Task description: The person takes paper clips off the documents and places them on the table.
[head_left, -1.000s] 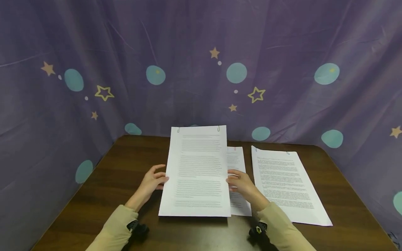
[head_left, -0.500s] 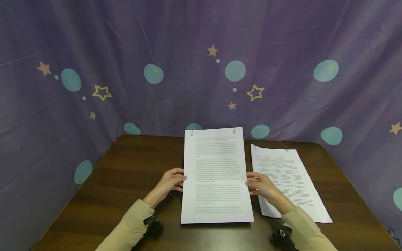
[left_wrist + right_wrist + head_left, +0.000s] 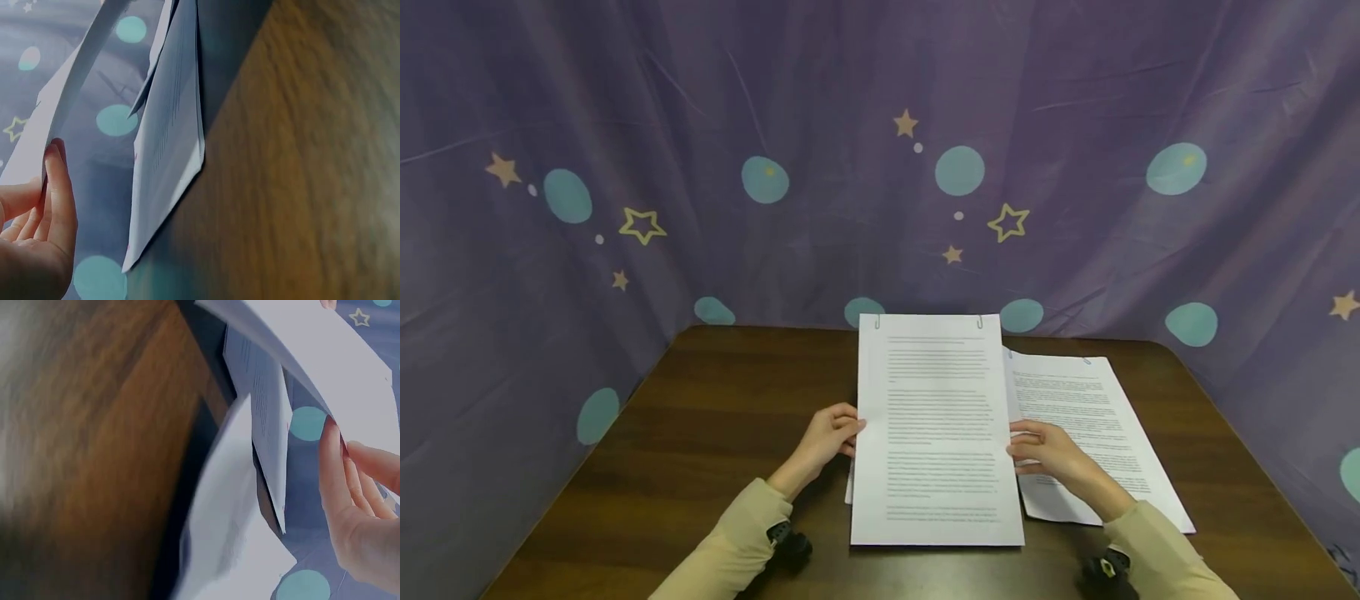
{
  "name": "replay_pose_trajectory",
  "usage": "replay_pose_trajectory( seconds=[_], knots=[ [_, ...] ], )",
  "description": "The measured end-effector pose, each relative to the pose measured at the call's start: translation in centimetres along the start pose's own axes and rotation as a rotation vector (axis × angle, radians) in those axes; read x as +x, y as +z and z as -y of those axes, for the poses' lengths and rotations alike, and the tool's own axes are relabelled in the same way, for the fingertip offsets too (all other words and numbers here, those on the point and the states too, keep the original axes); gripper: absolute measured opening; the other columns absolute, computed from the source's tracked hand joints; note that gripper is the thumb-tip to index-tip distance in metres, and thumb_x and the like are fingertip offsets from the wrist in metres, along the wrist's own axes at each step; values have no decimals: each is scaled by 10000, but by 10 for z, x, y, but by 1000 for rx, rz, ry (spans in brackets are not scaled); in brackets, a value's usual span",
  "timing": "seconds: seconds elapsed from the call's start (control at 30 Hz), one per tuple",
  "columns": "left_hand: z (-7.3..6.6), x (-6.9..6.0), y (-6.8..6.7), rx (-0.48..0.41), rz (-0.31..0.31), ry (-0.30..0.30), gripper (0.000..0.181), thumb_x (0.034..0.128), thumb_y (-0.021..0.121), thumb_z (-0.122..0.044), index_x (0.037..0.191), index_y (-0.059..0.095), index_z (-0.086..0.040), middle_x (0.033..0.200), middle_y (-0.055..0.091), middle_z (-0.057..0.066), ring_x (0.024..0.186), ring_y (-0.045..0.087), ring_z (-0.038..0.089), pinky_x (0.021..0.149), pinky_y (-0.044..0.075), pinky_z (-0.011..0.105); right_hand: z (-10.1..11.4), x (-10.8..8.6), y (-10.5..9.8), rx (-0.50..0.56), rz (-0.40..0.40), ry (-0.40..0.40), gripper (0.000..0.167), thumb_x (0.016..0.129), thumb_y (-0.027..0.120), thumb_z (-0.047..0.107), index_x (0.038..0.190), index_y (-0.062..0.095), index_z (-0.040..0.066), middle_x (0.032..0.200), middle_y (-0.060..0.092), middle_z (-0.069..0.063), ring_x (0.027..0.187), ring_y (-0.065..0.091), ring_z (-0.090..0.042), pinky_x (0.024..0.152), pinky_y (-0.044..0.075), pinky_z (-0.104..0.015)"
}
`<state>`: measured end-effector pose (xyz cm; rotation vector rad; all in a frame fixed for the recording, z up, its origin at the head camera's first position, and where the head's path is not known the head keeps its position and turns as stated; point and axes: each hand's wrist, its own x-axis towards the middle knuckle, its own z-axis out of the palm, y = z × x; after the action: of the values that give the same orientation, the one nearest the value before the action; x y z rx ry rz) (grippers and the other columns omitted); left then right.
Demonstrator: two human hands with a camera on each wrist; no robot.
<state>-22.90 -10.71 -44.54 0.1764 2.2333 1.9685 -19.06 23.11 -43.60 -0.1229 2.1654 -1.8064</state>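
A printed paper stack (image 3: 936, 433) with two clips along its top edge is held up in the head view. My left hand (image 3: 826, 437) pinches its left edge, and my right hand (image 3: 1052, 457) pinches the right edge. Both wrist views show the held stack (image 3: 62, 94) (image 3: 312, 350) raised above the table, with thumb and fingers of the left hand (image 3: 40, 219) and right hand (image 3: 362, 500) on either side of it. Beneath it lies another stack (image 3: 169, 144), mostly hidden in the head view, where only a sliver shows at the lower left.
On the right of the brown table (image 3: 715, 400) lies a second printed stack (image 3: 1090, 433) with clips at its top, partly behind my right hand. A purple curtain (image 3: 850, 100) with stars and dots hangs behind the table.
Both hands have carried the held stack to the right. It now covers nearly all of the middle stack that showed beside it, and overlaps the right stack's left edge.
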Motion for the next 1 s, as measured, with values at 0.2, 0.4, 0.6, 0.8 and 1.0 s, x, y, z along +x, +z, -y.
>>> replay_pose_trajectory(
  seconds=[0.2, 0.4, 0.6, 0.8, 1.0],
  knots=[
    [-1, 0, 7, -5, -10, 18, 110, 821, 573, 8, 866, 509, 86, 646, 573, 2, 490, 475, 95, 454, 456, 213, 16, 2, -13, -84, -57, -21, 474, 852, 553, 45, 1239, 356, -145, 950, 615, -180, 818, 609, -239, 727, 511, -389],
    [-3, 0, 11, 12, -14, 36, 102, 821, 574, 5, 856, 512, 79, 669, 594, 21, 514, 494, 103, 452, 457, 212, 46, 10, -34, -276, -149, -170, 425, 871, 536, 55, 1236, 399, -115, 1010, 587, -273, 854, 615, -305, 708, 518, -336],
    [-4, -1, 13, 11, -7, 35, 108, 825, 578, -4, 855, 521, 82, 684, 609, 66, 546, 505, 116, 458, 465, 227, 79, 21, -47, -425, -282, -331, 347, 875, 527, 40, 1190, 467, -92, 1009, 580, -273, 858, 598, -335, 675, 517, -266],
    [-16, -10, 14, 21, 6, 55, 105, 831, 557, 21, 853, 511, 112, 684, 605, 104, 535, 507, 142, 471, 477, 262, 104, 30, -51, -594, -385, -439, 311, 859, 573, 100, 1132, 534, -45, 1002, 594, -241, 900, 568, -358, 753, 477, -425],
    [-28, -19, 16, 35, 11, 87, 98, 824, 545, 49, 852, 506, 135, 709, 609, 153, 539, 506, 146, 469, 481, 255, 120, 41, -48, -627, -362, -448, 323, 834, 607, 103, 1125, 549, -25, 1077, 574, -224, 982, 535, -343, 810, 447, -452]
  ],
)
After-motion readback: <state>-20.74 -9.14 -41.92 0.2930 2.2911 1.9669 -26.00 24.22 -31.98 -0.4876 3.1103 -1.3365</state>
